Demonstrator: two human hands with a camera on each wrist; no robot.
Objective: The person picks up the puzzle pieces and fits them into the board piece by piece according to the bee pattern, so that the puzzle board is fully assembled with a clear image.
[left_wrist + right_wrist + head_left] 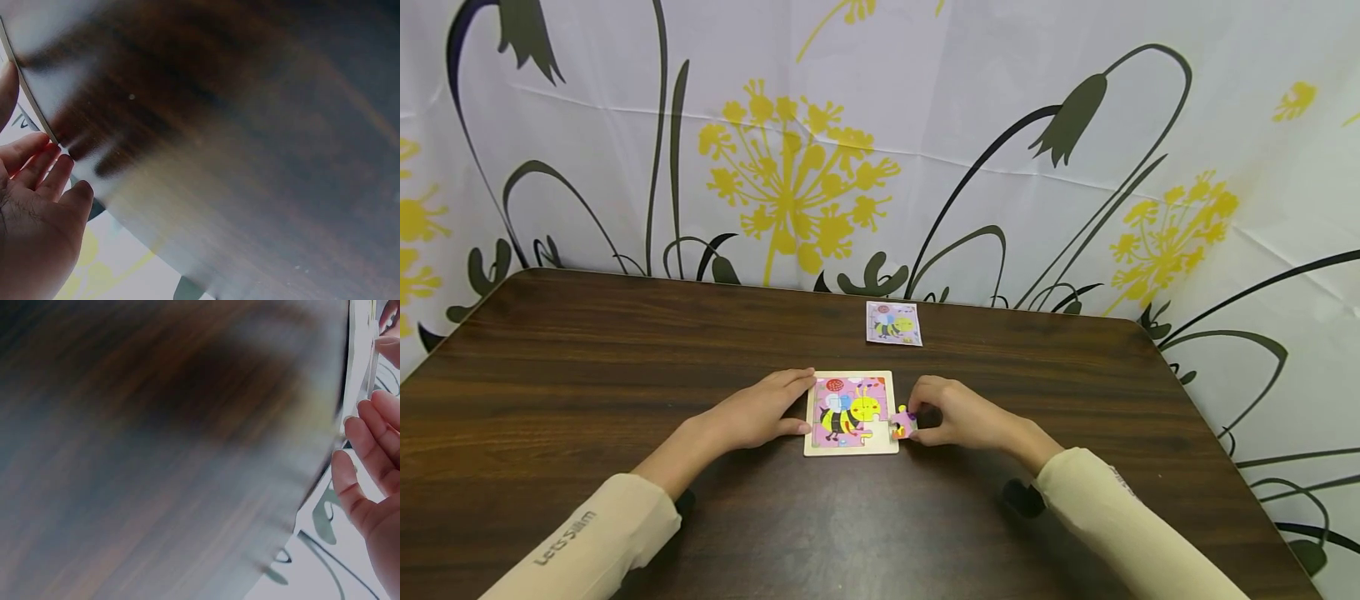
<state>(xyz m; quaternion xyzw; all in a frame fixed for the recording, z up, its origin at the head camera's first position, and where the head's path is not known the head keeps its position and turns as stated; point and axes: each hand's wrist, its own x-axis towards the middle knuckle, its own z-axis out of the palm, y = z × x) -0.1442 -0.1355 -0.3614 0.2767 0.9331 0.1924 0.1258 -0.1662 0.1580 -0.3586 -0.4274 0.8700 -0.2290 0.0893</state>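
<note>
A square wooden jigsaw tray [852, 452] with a bee picture lies on the table, bare wood showing at the lower right of the picture. At its left edge, my left hand [763, 410] touches the frame, with the thumb near the lower part and straight fingers at the upper corner. My right hand [958, 414] pinches a pink jigsaw piece [901, 423] between thumb and forefinger, right over the tray's right rim. Seen from the left wrist, fingertips meet the tray's edge [32, 103]. In the right wrist view, the other right fingers [367, 445] are loosely extended; the piece is hidden there.
A small printed card [893, 324] with the same bee picture lies behind the tray on the dark wooden table [625, 358]. A white curtain [970, 75] with flower prints hangs along the table's far edge.
</note>
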